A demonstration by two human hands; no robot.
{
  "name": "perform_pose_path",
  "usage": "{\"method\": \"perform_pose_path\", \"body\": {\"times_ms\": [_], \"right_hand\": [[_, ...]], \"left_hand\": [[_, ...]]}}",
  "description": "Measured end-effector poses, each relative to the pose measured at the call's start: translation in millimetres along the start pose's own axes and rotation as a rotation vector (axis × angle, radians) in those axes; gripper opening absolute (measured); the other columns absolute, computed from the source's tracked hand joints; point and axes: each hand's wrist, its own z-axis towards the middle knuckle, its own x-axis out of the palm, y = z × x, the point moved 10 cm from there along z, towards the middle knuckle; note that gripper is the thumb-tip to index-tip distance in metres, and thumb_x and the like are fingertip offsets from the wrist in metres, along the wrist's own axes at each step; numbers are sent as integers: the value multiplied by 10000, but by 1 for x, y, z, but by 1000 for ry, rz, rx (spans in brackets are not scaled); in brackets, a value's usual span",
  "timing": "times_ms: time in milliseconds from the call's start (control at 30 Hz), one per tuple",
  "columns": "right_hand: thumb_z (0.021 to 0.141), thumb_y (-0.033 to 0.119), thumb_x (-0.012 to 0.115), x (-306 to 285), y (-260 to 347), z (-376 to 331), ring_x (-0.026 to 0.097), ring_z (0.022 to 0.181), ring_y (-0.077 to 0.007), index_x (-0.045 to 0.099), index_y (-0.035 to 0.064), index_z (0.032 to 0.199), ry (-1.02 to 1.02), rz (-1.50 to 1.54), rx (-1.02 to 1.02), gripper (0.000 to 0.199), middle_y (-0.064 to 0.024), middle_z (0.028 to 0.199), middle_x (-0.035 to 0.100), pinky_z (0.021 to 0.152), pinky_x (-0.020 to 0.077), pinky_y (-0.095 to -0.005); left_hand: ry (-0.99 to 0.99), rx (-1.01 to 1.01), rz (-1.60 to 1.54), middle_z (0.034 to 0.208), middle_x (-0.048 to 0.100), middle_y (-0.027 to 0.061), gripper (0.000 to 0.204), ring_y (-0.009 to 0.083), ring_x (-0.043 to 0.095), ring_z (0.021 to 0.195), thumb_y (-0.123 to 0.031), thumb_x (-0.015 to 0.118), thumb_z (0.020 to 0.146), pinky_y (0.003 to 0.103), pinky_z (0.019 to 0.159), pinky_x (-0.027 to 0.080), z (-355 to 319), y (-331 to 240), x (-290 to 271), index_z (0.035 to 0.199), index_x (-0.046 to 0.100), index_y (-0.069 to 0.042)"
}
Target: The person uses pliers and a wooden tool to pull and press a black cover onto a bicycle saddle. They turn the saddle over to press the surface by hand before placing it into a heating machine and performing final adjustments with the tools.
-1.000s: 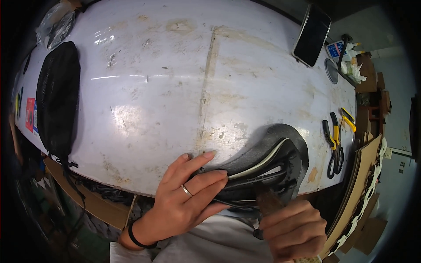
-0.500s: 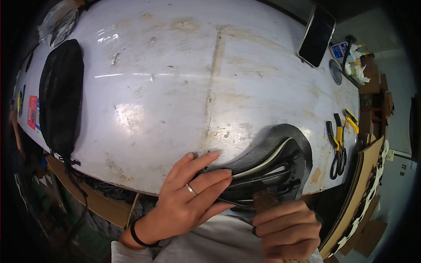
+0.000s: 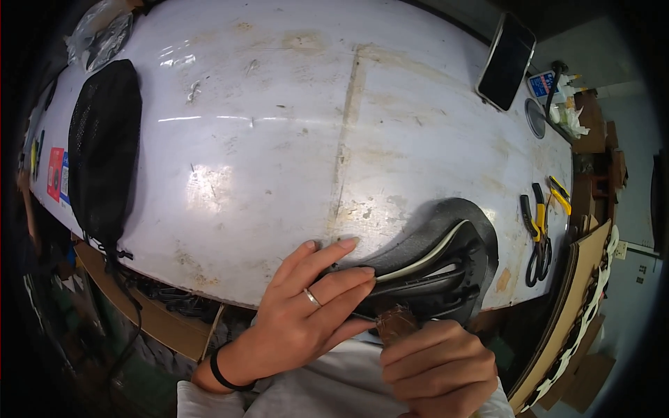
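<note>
A black bike saddle lies at the table's near edge with its ribbed underside up. A pale strip curves along the inside of its padded border. My left hand, with a ring and a black wristband, grips the saddle's left part; its fingers lie over the border and its thumb is nearer to me. In my closed right hand is a brown tool with a blunt, frayed-looking end. That end rests over the saddle's near side, close to my left thumb. My palm hides the rest of the tool.
A black mesh bag lies at the left with its cord hanging off the edge. Yellow-and-black pliers, black-handled scissors and a yellow cutter lie at the right. A phone stands at the far right.
My right hand has moved left with the brown tool, bringing its end closer to my left thumb. The left hand keeps its hold on the saddle; the whole view has shifted slightly.
</note>
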Motion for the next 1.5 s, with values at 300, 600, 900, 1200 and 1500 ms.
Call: {"method": "perform_pose_path", "body": {"times_ms": [300, 600, 900, 1200, 1500], "right_hand": [[917, 4, 756, 4, 1, -7, 646, 556, -271, 560, -12, 770, 17, -49, -23, 246, -127, 683, 628, 551, 601, -439], [966, 47, 726, -4, 10, -23, 640, 540, -257, 546, 1, 760, -449, -172, -280, 278, -127, 688, 644, 539, 607, -436], [1039, 301, 720, -67, -28, 0, 679, 743, -279, 556, 19, 1069, -457, 147, 543, 328, -167, 893, 624, 774, 599, -481], [1082, 204, 661, -30, -78, 36, 529, 602, -144, 544, 50, 988, -171, 306, 770, 215, -47, 731, 580, 580, 468, -339], [925, 130, 878, -17, -92, 39, 585, 632, -40, 707, 24, 830, -104, 129, 833, 222, -14, 704, 685, 545, 448, -242]], "left_hand": [[-23, -26, 5, 1305, 739, 40, 466, 354, 599, 1400, -292, 888, 779, 579, 1149, 423, -1, 2, -2, 1166, 805, -46], [19, -7, 62, 1312, 736, 38, 511, 346, 598, 1400, -317, 927, 746, 571, 1143, 428, 0, 1, -2, 1163, 807, -49], [-69, 35, 41, 1277, 729, 60, 448, 348, 623, 1355, -287, 909, 775, 567, 1081, 481, -1, -6, -4, 1120, 796, -24], [-91, 23, 49, 1250, 739, 60, 439, 358, 624, 1349, -283, 911, 758, 585, 1066, 484, -4, -5, -3, 1098, 797, -30], [-114, -25, -14, 1182, 746, 82, 349, 374, 635, 1329, -249, 916, 794, 606, 1057, 483, -3, 1, -5, 1065, 803, -60]]}}
